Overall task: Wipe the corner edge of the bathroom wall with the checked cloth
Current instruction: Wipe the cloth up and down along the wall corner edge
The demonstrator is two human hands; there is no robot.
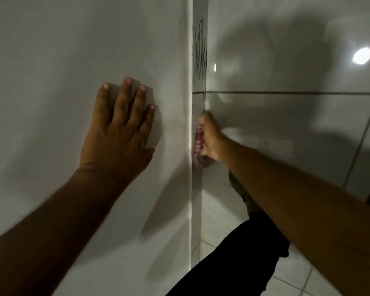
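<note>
The corner edge (197,201) of the bathroom wall runs vertically through the middle of the view as a narrow tiled strip. Black scribble marks (200,52) cover its upper part. My right hand (210,137) is closed around a red-and-white checked cloth (198,142) and presses it against the strip, just below a horizontal grout line. Most of the cloth is hidden by my fingers. My left hand (120,124) lies flat on the plain white wall (73,50) to the left, fingers spread, holding nothing.
Glossy white wall tiles (286,129) with dark grout lines fill the right side, reflecting a lamp (361,55). My leg in black trousers (233,259) stands near the corner's base on a pale tiled floor (297,274).
</note>
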